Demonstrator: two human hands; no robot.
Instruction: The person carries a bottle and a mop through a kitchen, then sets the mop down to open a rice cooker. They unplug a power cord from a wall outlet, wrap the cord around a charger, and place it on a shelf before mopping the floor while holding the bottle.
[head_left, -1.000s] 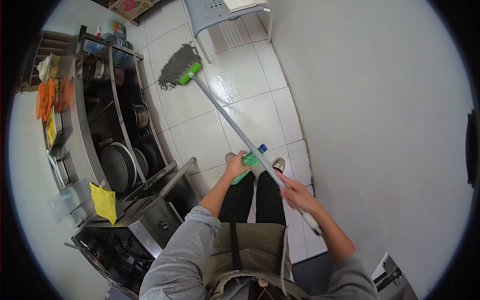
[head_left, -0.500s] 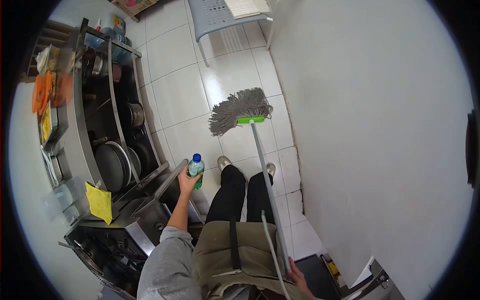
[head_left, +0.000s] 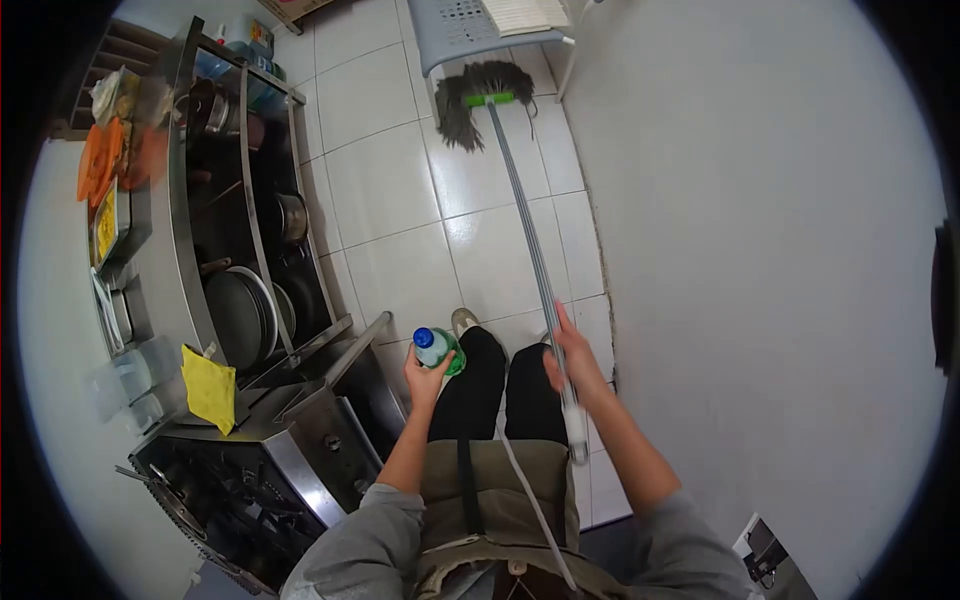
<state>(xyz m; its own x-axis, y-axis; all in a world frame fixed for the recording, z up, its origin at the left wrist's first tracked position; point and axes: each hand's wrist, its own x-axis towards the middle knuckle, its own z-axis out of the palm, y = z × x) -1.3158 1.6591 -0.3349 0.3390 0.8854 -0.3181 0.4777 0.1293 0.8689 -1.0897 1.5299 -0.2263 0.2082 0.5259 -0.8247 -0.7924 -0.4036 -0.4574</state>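
My left hand is closed around a plastic bottle with a blue cap and green contents, held above my left leg. The bottle is upright, leaning slightly. My right hand is wrapped round the grey handle of a mop, near its upper end. Some of those fingers look partly extended along the handle. Far ahead on the tiled floor, the mop's grey string head hangs from a green clamp, by the front of a grey chair.
The grey perforated chair has papers on its seat. To the left stands a steel rack with pans and bottles, then a stove with a yellow cloth beside it. A white wall runs along the right.
The mop head has moved forward, away from me, up to the chair. My right hand has come up and forward along with the handle. My left hand and the bottle have shifted right.
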